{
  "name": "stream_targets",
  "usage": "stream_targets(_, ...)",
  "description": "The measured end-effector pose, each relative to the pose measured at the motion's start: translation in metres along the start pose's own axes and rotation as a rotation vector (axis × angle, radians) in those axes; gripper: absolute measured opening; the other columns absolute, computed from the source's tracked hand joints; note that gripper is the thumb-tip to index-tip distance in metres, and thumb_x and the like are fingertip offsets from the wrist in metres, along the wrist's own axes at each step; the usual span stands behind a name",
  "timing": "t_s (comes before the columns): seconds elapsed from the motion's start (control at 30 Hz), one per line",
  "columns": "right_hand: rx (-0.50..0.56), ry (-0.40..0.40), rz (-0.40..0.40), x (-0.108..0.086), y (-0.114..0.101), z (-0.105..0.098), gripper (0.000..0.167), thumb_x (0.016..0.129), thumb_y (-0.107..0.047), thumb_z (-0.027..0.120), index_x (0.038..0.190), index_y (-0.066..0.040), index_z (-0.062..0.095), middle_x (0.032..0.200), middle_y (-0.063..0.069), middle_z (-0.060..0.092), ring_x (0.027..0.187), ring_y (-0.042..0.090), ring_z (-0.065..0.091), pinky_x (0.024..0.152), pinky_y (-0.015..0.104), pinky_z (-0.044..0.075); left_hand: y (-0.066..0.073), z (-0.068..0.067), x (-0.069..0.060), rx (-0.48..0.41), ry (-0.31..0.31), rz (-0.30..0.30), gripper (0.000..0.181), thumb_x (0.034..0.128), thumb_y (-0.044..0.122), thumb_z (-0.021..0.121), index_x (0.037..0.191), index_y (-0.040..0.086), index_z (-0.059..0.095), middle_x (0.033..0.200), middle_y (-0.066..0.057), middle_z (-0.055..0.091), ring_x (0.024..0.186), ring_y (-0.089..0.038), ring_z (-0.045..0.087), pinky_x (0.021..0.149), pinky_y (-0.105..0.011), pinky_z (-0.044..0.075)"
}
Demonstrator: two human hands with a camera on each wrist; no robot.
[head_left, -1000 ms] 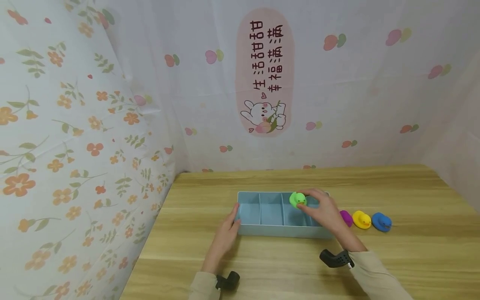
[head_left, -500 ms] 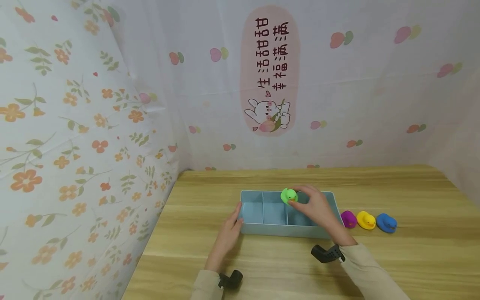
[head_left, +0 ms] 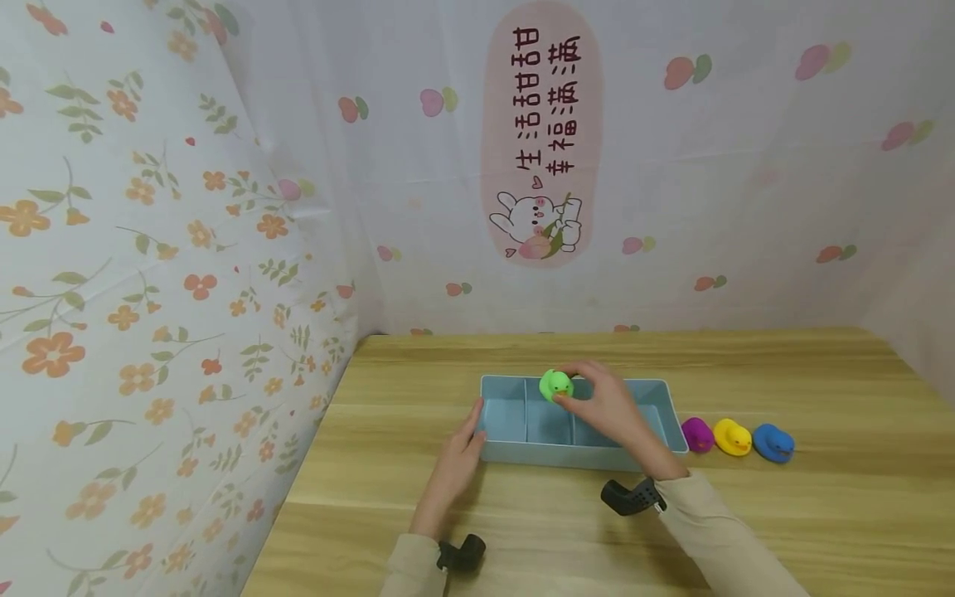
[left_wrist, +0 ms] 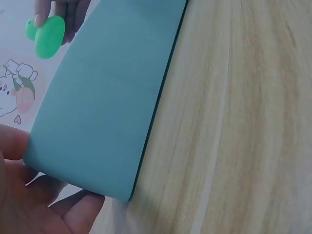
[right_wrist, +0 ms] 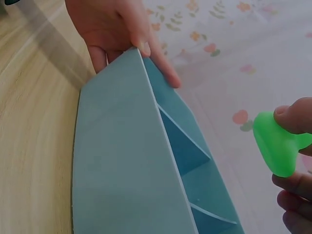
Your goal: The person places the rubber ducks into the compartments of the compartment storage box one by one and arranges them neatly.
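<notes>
In the head view, a long light-blue box (head_left: 552, 455) with dividers lies across the table. My left hand (head_left: 453, 464) holds its left end, with the thumb by the near corner and fingers along the end wall. In the right wrist view, that hand (right_wrist: 112, 27) shows behind the box. My right hand (head_left: 608, 406) pinches a green toy duck (head_left: 555, 386) between thumb and fingers, above the second compartment from the left. The duck (right_wrist: 277, 146) is apart from the box in the right wrist view. The right forearm hides part of the box's right half.
Right of the box sit a purple toy duck (head_left: 698, 435), a yellow toy duck (head_left: 733, 438) and a blue toy duck (head_left: 773, 444) in a row on the wooden table (head_left: 552, 531). Patterned cloth (head_left: 418, 207) hangs behind and at the left.
My right hand has carried the green duck leftward, from above the third compartment to above the second. The left hand stays at the box's left end.
</notes>
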State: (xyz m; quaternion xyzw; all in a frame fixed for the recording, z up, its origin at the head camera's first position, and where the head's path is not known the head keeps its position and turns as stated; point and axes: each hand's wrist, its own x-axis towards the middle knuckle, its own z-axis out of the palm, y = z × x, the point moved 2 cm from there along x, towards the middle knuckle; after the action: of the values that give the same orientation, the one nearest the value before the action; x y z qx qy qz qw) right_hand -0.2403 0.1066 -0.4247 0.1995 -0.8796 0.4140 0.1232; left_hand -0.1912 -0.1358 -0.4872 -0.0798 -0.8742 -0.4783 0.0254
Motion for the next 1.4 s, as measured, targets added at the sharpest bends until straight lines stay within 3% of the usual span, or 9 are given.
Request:
stream_targets(0.43,0.0,-0.043,-0.028,0.004,-0.011,0.015,0.033,0.078,-0.018,0.078,0.109,-0.01,0.069,0.108,0.006,0.067,0.106,0.029,0.057,0.089,0.053,0.048,0.0,-0.001,0.001,-0.021,-0.007,-0.026,0.052,0.0986,0.014,0.042,0.15,0.012,0.032,0.151,-0.014,0.035,0.138,-0.036,0.035,0.114,-0.053,0.028)
stream_targets(0.9,-0.021,-0.057,-0.096,0.011,-0.02,0.041,0.035,0.075,-0.018,0.08,0.107,-0.009,0.069,0.101,0.005,0.069,0.096,0.03,0.061,0.083,0.047,0.049,0.001,-0.001,-0.001,-0.026,-0.027,0.013,0.051,0.0998,0.014,0.04,0.15,0.008,0.03,0.152,-0.017,0.033,0.138,-0.038,0.033,0.113,-0.055,0.028)
stream_targets(1.4,-0.077,-0.121,-0.014,0.019,-0.031,0.063,0.031,0.076,-0.021,0.078,0.104,-0.01,0.07,0.1,0.004,0.068,0.096,0.025,0.056,0.077,0.04,0.049,0.004,-0.004,0.0,-0.048,-0.036,-0.025,0.052,0.0999,0.016,0.04,0.151,0.01,0.029,0.152,-0.015,0.033,0.139,-0.037,0.033,0.114,-0.054,0.028)
